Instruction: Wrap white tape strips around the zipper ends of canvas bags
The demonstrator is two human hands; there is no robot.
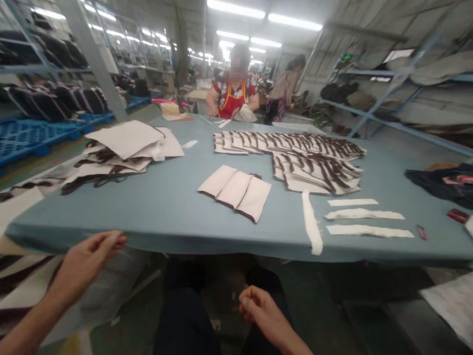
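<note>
My left hand (pixel 92 251) is just off the table's near left edge, thumb and fingers pressed together. I cannot make out whether anything small is between the fingertips. Over my lap, my right hand (pixel 260 310) has its fingers curled in, which hides anything inside. Neither hand touches the fabric pieces. On the blue-green covered table (pixel 162 207) lies a pale panel piece (pixel 234 191) in three sections with dark edges, beyond my hands. A stack of pale panels (pixel 125 140) with dark trim sits at the left.
Overlapping rows of pale, dark-edged pieces (pixel 288 143) lie at the back right. Several cream strips (pixel 365 214) rest nearer, beside a small red item (pixel 422 232). Dark cloth (pixel 443 185) is at the far right. Across the table sits a person in a red apron (pixel 232 98).
</note>
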